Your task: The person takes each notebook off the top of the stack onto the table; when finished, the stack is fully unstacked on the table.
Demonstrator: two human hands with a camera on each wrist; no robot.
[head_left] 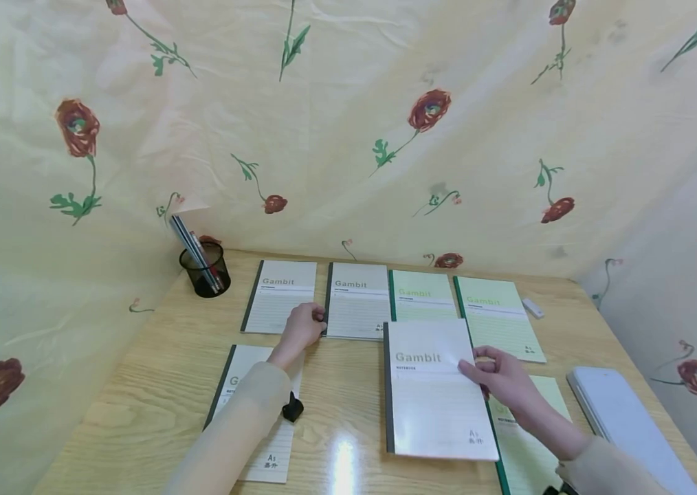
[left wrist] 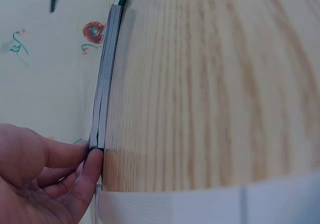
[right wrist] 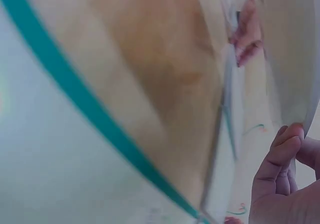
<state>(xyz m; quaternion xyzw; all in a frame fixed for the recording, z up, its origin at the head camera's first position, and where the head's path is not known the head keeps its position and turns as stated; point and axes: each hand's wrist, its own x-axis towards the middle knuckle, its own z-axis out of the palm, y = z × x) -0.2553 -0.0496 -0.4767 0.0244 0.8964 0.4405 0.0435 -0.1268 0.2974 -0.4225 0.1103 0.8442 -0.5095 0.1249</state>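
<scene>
My left hand [head_left: 304, 326] pinches the near left corner of a grey-white, black-spined Gambit notebook [head_left: 357, 306] in the back row. In the left wrist view, thumb and finger meet at the corner of what looks like two stacked notebooks [left wrist: 104, 93]. Another grey-white notebook [head_left: 432, 412] is held by its right edge between thumb and fingers of my right hand [head_left: 500, 378]. It appears raised, overlapping green-spined notebooks behind and beside it. The right wrist view shows its sheet [right wrist: 292, 58] bent slightly above the fingers.
A grey-white notebook [head_left: 283, 295] lies at back left, another [head_left: 268, 457] under my left forearm. Green notebooks lie at back [head_left: 423, 292], back right [head_left: 500, 320] and front right [head_left: 534, 447]. A pen holder [head_left: 218, 278], white eraser-like block [head_left: 533, 308] and white box [head_left: 627, 419] stand around.
</scene>
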